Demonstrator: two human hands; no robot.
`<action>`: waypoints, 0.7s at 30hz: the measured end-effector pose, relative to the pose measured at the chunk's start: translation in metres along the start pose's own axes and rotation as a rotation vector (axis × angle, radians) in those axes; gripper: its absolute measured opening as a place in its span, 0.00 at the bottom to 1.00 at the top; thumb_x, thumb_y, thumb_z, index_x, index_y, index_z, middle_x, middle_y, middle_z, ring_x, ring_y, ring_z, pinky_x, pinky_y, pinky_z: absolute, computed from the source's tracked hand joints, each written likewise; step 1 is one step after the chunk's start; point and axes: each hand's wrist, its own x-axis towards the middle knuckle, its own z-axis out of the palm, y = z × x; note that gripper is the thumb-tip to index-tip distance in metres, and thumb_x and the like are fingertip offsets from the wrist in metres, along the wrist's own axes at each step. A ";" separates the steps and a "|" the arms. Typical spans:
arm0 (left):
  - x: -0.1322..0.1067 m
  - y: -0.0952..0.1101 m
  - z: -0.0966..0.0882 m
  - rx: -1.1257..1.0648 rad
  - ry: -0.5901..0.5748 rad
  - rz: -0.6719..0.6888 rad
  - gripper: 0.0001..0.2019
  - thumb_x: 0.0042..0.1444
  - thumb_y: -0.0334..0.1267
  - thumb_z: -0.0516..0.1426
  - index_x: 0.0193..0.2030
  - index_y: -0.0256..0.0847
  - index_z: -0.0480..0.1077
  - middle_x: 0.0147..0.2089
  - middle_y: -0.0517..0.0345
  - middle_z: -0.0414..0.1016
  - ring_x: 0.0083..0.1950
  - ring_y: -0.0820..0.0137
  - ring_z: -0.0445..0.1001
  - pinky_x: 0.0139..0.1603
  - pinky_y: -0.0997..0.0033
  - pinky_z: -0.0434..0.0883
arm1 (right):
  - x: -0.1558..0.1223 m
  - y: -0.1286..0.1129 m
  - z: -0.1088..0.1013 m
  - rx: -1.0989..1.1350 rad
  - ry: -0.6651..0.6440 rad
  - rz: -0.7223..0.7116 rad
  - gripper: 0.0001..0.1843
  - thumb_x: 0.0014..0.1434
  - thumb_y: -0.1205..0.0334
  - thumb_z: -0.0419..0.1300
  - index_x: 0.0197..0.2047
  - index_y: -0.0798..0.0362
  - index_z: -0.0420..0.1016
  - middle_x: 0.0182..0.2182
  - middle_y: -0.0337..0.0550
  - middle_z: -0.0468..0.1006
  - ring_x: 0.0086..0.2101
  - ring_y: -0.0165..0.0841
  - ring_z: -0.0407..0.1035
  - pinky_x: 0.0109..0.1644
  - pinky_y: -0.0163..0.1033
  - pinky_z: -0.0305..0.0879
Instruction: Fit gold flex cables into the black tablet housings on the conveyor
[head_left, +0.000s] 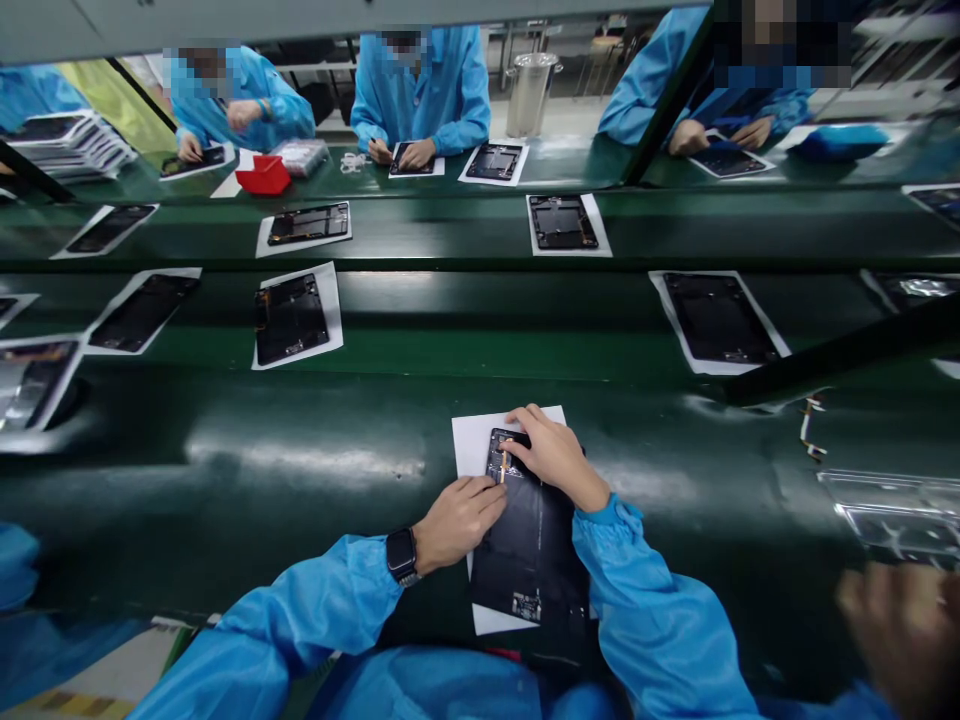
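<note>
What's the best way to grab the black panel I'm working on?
Probably by its long edges, coming in from left and right: the black panel looks thin and lies flat on the white sheet, with small exposed parts near its ends.

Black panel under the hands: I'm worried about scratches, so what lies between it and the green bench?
In the head view, a white sheet shows between the black panel and green bench.

Tablet (517,550) part-hidden by right hand (553,455), co-worker's hand (904,628) blurred
</note>
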 end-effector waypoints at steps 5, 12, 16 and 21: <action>0.000 0.000 -0.003 -0.011 -0.022 0.008 0.10 0.67 0.29 0.50 0.48 0.32 0.71 0.53 0.47 0.76 0.55 0.63 0.72 0.50 0.63 0.72 | 0.001 0.000 0.000 0.003 0.005 -0.001 0.15 0.62 0.56 0.61 0.49 0.49 0.67 0.45 0.42 0.72 0.40 0.34 0.72 0.36 0.35 0.60; 0.003 -0.007 -0.014 -0.140 -0.021 -0.024 0.14 0.67 0.42 0.52 0.51 0.35 0.70 0.54 0.48 0.74 0.57 0.64 0.70 0.56 0.63 0.72 | -0.006 -0.009 -0.012 0.061 0.014 0.007 0.10 0.67 0.63 0.52 0.49 0.53 0.69 0.44 0.46 0.71 0.41 0.35 0.71 0.45 0.37 0.64; 0.004 -0.013 -0.013 -0.150 -0.049 -0.009 0.12 0.66 0.38 0.53 0.51 0.34 0.70 0.58 0.48 0.71 0.60 0.61 0.67 0.59 0.60 0.70 | -0.024 -0.011 -0.028 0.213 -0.008 -0.007 0.18 0.66 0.72 0.42 0.50 0.54 0.70 0.41 0.48 0.73 0.39 0.34 0.72 0.47 0.37 0.66; 0.011 -0.009 -0.023 -0.065 -0.154 0.073 0.11 0.64 0.35 0.53 0.48 0.33 0.71 0.56 0.44 0.71 0.61 0.60 0.66 0.62 0.60 0.68 | -0.067 -0.014 -0.032 0.374 0.064 -0.001 0.14 0.66 0.61 0.48 0.44 0.49 0.75 0.41 0.45 0.80 0.42 0.38 0.75 0.48 0.40 0.69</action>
